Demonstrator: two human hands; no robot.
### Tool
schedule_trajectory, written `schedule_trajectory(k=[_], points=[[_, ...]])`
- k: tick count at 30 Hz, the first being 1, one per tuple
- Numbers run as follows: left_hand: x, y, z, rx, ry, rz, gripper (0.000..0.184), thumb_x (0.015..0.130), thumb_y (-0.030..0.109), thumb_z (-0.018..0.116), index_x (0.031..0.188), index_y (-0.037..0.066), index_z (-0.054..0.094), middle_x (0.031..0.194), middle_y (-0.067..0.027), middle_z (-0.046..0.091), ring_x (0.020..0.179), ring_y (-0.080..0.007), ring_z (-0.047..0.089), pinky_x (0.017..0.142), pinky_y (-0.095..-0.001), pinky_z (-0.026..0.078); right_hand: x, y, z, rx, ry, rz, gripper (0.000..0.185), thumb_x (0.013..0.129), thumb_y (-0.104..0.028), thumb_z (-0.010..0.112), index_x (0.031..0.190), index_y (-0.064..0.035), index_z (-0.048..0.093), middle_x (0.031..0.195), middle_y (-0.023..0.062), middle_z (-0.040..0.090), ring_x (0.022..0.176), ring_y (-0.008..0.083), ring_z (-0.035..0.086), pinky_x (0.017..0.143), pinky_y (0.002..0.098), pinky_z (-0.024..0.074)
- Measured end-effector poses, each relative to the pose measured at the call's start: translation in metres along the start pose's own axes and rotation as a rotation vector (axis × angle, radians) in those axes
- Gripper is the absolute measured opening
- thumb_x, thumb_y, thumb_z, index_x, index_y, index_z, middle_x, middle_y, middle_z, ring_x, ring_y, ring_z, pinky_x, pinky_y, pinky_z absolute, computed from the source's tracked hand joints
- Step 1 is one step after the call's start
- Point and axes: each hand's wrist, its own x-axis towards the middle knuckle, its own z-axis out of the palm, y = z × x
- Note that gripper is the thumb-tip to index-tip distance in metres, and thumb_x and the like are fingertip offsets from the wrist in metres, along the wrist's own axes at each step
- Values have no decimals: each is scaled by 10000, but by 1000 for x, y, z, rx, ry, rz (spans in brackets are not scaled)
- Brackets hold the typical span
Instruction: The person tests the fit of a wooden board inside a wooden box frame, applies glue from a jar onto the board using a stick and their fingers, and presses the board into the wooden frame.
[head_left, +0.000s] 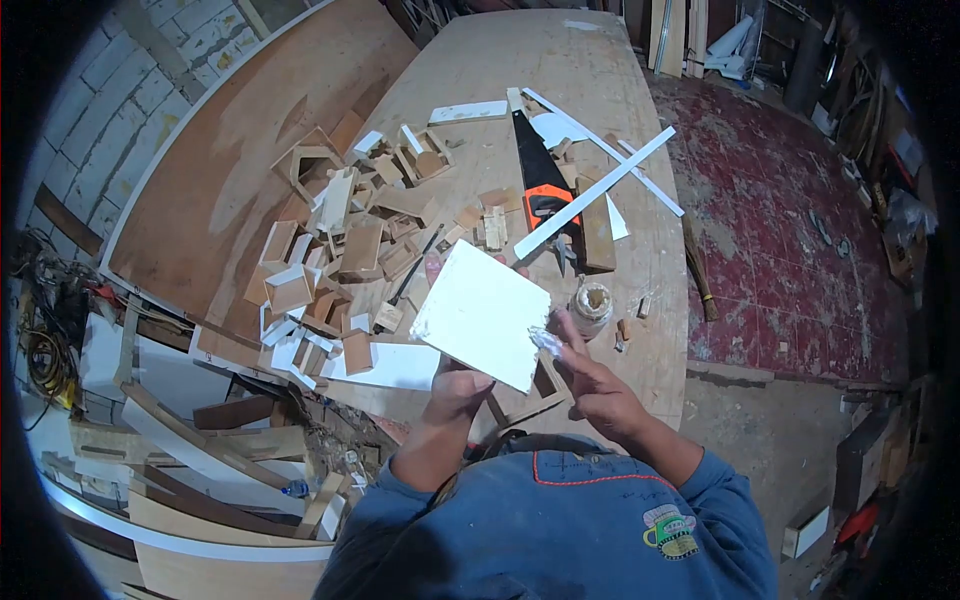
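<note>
A square white board point(480, 310) with rough, white-smeared edges is held tilted above the table's near part. My left hand point(458, 390) grips its lower left edge, the thumb on the near side. At the right edge, my right hand point(592, 378) has its fingers apart, and white paste covers a fingertip touching the board's edge. Just beyond that hand stands an open jar point(592, 305) with paste-crusted sides. Part of a small wooden frame point(540, 395) shows beneath the board. A brush point(392, 312) lies left of the board.
Many small wooden box pieces point(360, 248) are piled at the left. Farther back, an orange and black handsaw point(540, 170) lies beside crossed white strips point(598, 192) on the wooden table point(470, 60). A large brown panel point(250, 120) leans along the left side.
</note>
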Motion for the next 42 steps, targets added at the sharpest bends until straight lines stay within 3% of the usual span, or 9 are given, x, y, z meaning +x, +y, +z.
schedule_trajectory(k=[2,4,10,17,22,25,28,33,42], points=[[-6,4,6,118,46,14,1070,585,139,662,1469,96,60,1464,-161,236,1362,-345,251,1063,-438,328,2,9,-2,-6,75,-43,917,567,142,456,1403,-229,393,1531,120,-174,1404,232,-174,1129,371,-4],[-23,0,-6,168,116,-15,910,603,84,653,1415,48,243,1366,-147,384,1250,-278,413,970,-398,403,5,13,-1,-65,93,-70,879,594,123,482,1396,-228,404,1518,145,-203,1398,262,-196,1122,396,-24],[-37,4,-5,346,118,-86,467,668,-15,603,1129,-8,528,1035,-76,577,948,-183,558,800,-323,446,22,7,7,-943,245,-219,834,618,66,505,1403,-189,382,1481,298,-140,1379,436,-158,1096,485,-33],[-25,2,1,347,34,-86,503,678,-25,595,1170,-12,493,1083,-85,551,968,-181,549,809,-319,448,30,2,13,-1447,342,-176,918,631,37,599,1448,-222,270,1478,314,-74,1352,531,-82,1082,573,82],[-25,-13,-15,266,267,12,985,626,-31,594,1457,119,87,1397,-139,327,1270,-281,384,961,-399,414,26,-1,20,-1510,350,-194,846,628,55,570,1403,-220,370,1464,333,12,1329,576,-45,1037,649,83],[-22,-14,-17,218,281,27,852,625,83,601,1396,27,243,1317,-145,412,1216,-290,445,984,-422,415,24,-3,22,-1528,360,-208,770,656,53,555,1362,-232,444,1459,329,61,1328,579,-19,1008,696,49],[-11,-13,-3,58,242,83,1035,607,12,591,1470,149,36,1446,-123,274,1340,-306,296,1057,-458,310,22,-2,23,-1548,365,-204,729,667,39,562,1335,-244,483,1467,304,79,1335,569,-19,1016,689,38],[2,-11,0,36,302,60,979,597,51,597,1456,114,131,1431,-127,304,1341,-292,302,1084,-440,271,16,18,32,-1659,188,-380,603,674,-26,576,1194,-330,612,1511,199,111,1380,485,-5,1041,660,30],[14,20,-9,-39,146,-9,982,559,136,671,1430,90,219,1424,-106,329,1339,-342,311,1083,-465,306,13,-29,10,-1270,363,-277,633,631,-1,516,1219,-213,610,1504,277,-4,1392,464,0,1100,491,107]])
